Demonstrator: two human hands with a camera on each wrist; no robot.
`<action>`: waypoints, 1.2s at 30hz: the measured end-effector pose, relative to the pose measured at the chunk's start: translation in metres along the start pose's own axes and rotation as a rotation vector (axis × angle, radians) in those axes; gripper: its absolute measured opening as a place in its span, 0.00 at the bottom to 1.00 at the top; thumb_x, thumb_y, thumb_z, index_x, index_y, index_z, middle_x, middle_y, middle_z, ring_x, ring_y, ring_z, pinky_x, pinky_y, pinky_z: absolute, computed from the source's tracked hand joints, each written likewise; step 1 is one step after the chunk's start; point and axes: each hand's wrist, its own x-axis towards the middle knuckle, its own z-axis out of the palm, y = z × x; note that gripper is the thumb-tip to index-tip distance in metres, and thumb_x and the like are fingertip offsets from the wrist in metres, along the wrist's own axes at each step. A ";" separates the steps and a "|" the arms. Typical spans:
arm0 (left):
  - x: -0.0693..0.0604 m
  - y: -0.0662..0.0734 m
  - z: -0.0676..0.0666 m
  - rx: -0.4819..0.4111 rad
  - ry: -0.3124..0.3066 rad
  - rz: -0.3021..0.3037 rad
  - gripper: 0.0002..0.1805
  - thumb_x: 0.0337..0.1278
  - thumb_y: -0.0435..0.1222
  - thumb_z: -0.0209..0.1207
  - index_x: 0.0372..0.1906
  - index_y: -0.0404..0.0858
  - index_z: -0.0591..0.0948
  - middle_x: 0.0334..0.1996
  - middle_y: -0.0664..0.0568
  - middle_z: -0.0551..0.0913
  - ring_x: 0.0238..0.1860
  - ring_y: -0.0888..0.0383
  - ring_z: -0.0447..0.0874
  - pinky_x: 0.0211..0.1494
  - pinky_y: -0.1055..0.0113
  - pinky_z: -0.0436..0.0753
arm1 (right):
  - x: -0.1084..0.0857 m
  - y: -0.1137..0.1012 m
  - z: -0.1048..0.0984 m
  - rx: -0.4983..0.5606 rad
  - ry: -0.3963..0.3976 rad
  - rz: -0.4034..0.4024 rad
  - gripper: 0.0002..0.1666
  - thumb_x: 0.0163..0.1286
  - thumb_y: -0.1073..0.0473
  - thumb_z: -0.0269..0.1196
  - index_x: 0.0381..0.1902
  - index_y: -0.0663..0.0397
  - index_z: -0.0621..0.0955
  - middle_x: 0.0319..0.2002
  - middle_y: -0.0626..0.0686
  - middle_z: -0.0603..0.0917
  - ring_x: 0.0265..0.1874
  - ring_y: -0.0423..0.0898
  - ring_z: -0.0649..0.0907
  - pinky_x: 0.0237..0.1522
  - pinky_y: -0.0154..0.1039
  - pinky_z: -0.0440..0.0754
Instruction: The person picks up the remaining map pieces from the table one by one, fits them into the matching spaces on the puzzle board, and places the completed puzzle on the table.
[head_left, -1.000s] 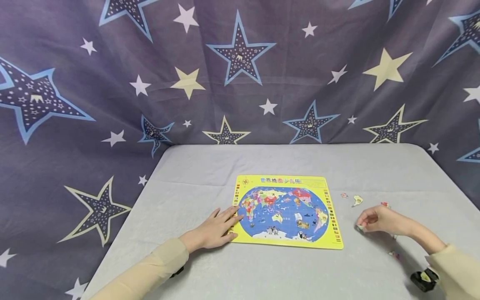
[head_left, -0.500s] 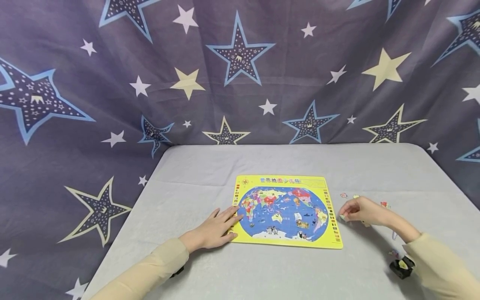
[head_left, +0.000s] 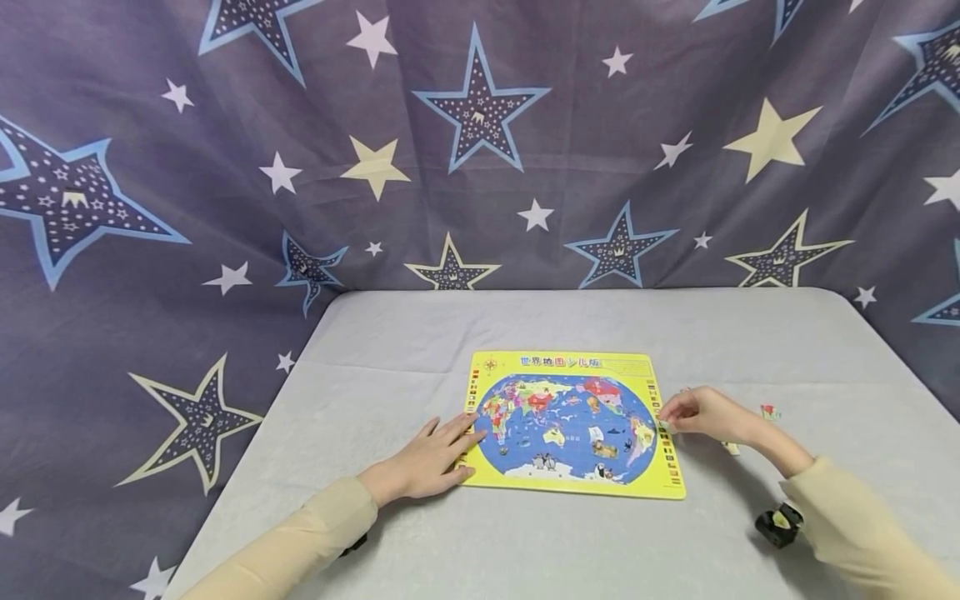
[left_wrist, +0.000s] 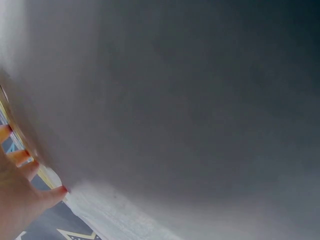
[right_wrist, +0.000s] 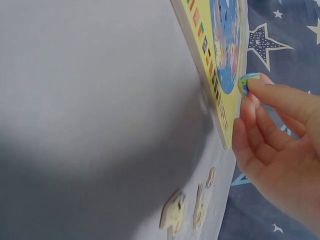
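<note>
A yellow-bordered world map puzzle board (head_left: 570,490) lies flat on the grey cloth. My left hand (head_left: 423,467) rests on its left edge, fingers spread and fairly straight; the left wrist view catches only those fingers (left_wrist: 50,196) along the rim. At the board's right border is my right hand (head_left: 708,414). Between thumb and forefinger it pinches a small blue-green puzzle piece (right_wrist: 244,84), clearest in the right wrist view. In the head view the fingers mostly hide that piece.
Loose puzzle pieces lie right of the board: a yellowish one (right_wrist: 174,212), a thin-looking one (right_wrist: 198,207) and a small one (right_wrist: 210,177). Another, reddish piece (head_left: 770,412) sits farther right. A starry curtain (head_left: 525,242) hangs behind the table.
My right hand has moved left with the pinched piece, from among the loose pieces to the board's right border. The left hand and the board have stayed in place.
</note>
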 end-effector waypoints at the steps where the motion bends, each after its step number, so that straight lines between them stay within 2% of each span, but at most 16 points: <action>1: 0.000 0.000 0.000 -0.001 0.000 -0.001 0.32 0.62 0.56 0.36 0.69 0.49 0.51 0.69 0.50 0.44 0.69 0.56 0.40 0.64 0.46 0.47 | 0.001 0.000 0.001 0.007 0.000 0.003 0.10 0.55 0.68 0.61 0.35 0.70 0.79 0.29 0.55 0.81 0.26 0.39 0.77 0.29 0.32 0.76; 11: -0.001 -0.001 0.002 0.002 -0.005 -0.012 0.32 0.62 0.56 0.36 0.69 0.49 0.51 0.69 0.50 0.43 0.69 0.56 0.39 0.64 0.46 0.46 | 0.014 -0.007 0.008 -0.006 0.002 0.017 0.10 0.56 0.68 0.59 0.37 0.69 0.79 0.33 0.57 0.82 0.32 0.46 0.79 0.35 0.31 0.76; 18: -0.001 0.000 0.002 -0.005 -0.006 -0.012 0.32 0.62 0.55 0.36 0.69 0.48 0.51 0.69 0.50 0.43 0.69 0.56 0.39 0.64 0.46 0.47 | 0.021 -0.008 0.010 0.020 -0.003 0.020 0.10 0.57 0.69 0.58 0.37 0.69 0.79 0.34 0.58 0.81 0.32 0.45 0.79 0.33 0.31 0.76; 23: -0.001 0.001 0.000 -0.010 -0.005 -0.007 0.32 0.62 0.55 0.36 0.69 0.48 0.52 0.69 0.50 0.44 0.69 0.56 0.40 0.64 0.46 0.48 | 0.025 -0.011 0.013 0.000 0.009 -0.001 0.10 0.58 0.69 0.58 0.37 0.69 0.80 0.34 0.58 0.82 0.32 0.44 0.79 0.34 0.31 0.76; 30: -0.001 0.002 -0.001 -0.013 -0.013 -0.010 0.32 0.62 0.55 0.36 0.69 0.48 0.51 0.69 0.50 0.43 0.69 0.56 0.38 0.64 0.46 0.46 | 0.030 -0.014 0.014 0.001 0.005 -0.015 0.10 0.58 0.69 0.58 0.37 0.69 0.80 0.34 0.57 0.81 0.33 0.46 0.79 0.35 0.33 0.76; 36: 0.000 0.002 -0.001 -0.010 -0.009 -0.010 0.32 0.62 0.55 0.36 0.69 0.48 0.51 0.69 0.50 0.43 0.69 0.56 0.39 0.64 0.46 0.47 | 0.036 -0.013 0.016 0.002 0.009 0.003 0.09 0.59 0.69 0.57 0.38 0.67 0.80 0.34 0.57 0.81 0.32 0.45 0.79 0.35 0.32 0.76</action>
